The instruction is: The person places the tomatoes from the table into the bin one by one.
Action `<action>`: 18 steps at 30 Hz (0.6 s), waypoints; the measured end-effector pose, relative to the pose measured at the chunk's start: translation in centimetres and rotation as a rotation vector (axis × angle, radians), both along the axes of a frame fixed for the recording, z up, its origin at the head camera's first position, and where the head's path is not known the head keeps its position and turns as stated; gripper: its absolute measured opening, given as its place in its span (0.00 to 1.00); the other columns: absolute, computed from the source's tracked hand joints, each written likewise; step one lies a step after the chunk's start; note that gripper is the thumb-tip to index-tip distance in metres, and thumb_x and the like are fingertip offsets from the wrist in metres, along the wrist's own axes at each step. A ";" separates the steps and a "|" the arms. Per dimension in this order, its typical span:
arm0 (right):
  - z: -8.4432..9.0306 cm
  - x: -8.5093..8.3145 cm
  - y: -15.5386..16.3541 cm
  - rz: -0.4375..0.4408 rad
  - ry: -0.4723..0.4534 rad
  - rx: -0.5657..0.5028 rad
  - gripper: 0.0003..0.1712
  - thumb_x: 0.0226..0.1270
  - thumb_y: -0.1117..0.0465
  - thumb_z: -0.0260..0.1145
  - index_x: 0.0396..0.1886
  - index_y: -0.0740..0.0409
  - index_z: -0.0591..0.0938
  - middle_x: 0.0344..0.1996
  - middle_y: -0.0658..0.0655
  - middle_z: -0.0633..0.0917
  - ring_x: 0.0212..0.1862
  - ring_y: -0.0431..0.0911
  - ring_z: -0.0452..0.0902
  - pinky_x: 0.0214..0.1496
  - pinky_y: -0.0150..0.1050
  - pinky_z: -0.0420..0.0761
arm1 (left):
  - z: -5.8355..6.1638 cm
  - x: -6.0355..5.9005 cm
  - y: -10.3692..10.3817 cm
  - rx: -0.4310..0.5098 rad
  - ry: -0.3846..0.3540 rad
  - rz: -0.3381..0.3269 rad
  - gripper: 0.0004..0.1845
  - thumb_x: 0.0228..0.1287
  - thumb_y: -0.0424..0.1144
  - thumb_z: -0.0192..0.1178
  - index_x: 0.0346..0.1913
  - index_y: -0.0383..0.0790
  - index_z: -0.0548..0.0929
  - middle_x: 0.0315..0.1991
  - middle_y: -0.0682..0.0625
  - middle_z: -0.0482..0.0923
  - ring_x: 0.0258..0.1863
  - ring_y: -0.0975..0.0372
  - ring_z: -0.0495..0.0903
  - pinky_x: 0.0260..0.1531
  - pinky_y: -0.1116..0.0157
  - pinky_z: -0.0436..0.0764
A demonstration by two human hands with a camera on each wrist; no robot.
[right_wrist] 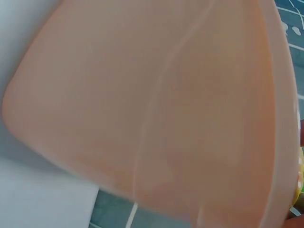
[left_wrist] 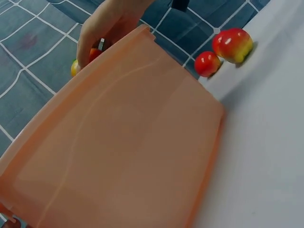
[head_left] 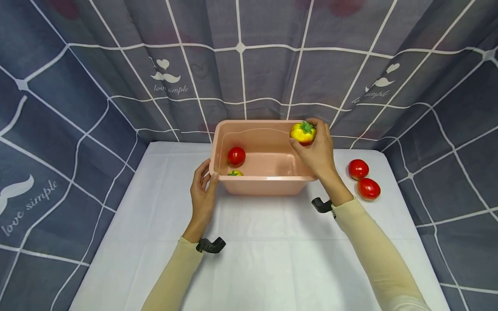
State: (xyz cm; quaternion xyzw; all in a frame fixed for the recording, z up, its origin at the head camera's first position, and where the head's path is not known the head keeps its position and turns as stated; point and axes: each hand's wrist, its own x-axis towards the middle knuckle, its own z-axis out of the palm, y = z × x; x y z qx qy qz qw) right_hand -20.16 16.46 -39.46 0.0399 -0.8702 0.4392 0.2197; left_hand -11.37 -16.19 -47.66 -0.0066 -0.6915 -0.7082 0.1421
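A pink plastic tub (head_left: 268,183) stands on the white table, and its outer wall (left_wrist: 123,152) fills the left wrist view and the wall (right_wrist: 156,104) fills the right wrist view. My right hand (head_left: 317,151) grips a yellow-red tomato (head_left: 302,132) over the tub's far right corner. In the left wrist view that hand (left_wrist: 107,23) shows above the rim. My left hand (head_left: 203,190) holds the tub's near left corner, thumb on the rim. Inside lie a red tomato (head_left: 236,156) and a yellow one (head_left: 235,173), partly hidden by the front wall.
Two red tomatoes (head_left: 358,169) (head_left: 368,188) lie on the white table (head_left: 272,250) to the right of the tub; they show as tomatoes (left_wrist: 207,63) (left_wrist: 233,44) in the left wrist view. A blue checked curtain (head_left: 241,65) encloses the table on three sides.
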 end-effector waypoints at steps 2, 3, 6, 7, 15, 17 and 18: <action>-0.1 -0.1 -0.6 0.017 -0.022 0.005 0.40 0.61 0.54 0.80 0.70 0.59 0.74 0.63 0.68 0.77 0.65 0.61 0.76 0.72 0.57 0.76 | 0.0 0.1 0.0 0.009 -0.001 0.001 0.30 0.80 0.37 0.63 0.80 0.49 0.69 0.78 0.49 0.69 0.74 0.48 0.76 0.66 0.76 0.82; -0.1 -0.1 -1.0 0.026 -0.035 0.009 0.40 0.61 0.54 0.80 0.69 0.59 0.74 0.63 0.67 0.77 0.65 0.61 0.76 0.72 0.57 0.76 | 0.1 0.1 0.0 0.010 -0.001 0.001 0.30 0.80 0.37 0.63 0.80 0.50 0.69 0.78 0.49 0.69 0.74 0.48 0.75 0.66 0.76 0.82; -0.3 -0.1 -1.8 0.057 -0.065 0.018 0.40 0.61 0.55 0.81 0.69 0.59 0.74 0.65 0.66 0.76 0.67 0.60 0.75 0.74 0.57 0.77 | 0.2 0.0 0.0 0.009 0.000 -0.008 0.30 0.80 0.36 0.63 0.80 0.50 0.69 0.78 0.49 0.69 0.75 0.48 0.75 0.66 0.76 0.82; -0.4 -0.1 -2.1 0.072 -0.074 0.018 0.40 0.61 0.55 0.81 0.69 0.59 0.74 0.65 0.65 0.76 0.67 0.59 0.74 0.74 0.57 0.77 | 0.2 0.0 -0.1 0.007 -0.001 -0.012 0.30 0.80 0.37 0.62 0.80 0.50 0.69 0.78 0.49 0.69 0.75 0.48 0.75 0.66 0.76 0.82; -0.7 -0.2 -4.7 0.191 -0.171 0.025 0.39 0.62 0.56 0.81 0.69 0.61 0.73 0.66 0.65 0.74 0.67 0.58 0.72 0.74 0.53 0.76 | 0.3 0.1 -0.1 0.047 0.014 -0.021 0.30 0.81 0.37 0.62 0.80 0.46 0.69 0.77 0.49 0.70 0.75 0.48 0.75 0.65 0.75 0.84; -0.7 -0.3 -5.3 0.193 -0.196 0.041 0.40 0.62 0.55 0.81 0.69 0.60 0.73 0.66 0.64 0.75 0.66 0.58 0.73 0.73 0.54 0.76 | 0.3 0.2 -0.2 0.045 0.009 -0.018 0.30 0.81 0.37 0.61 0.81 0.45 0.69 0.77 0.49 0.70 0.75 0.49 0.75 0.65 0.75 0.83; -0.7 -0.3 -5.6 0.196 -0.204 0.049 0.40 0.62 0.55 0.82 0.69 0.59 0.73 0.66 0.64 0.75 0.67 0.58 0.73 0.73 0.54 0.76 | 0.3 0.2 -0.2 0.045 0.006 -0.016 0.30 0.81 0.37 0.61 0.81 0.45 0.69 0.77 0.49 0.70 0.75 0.49 0.75 0.65 0.75 0.83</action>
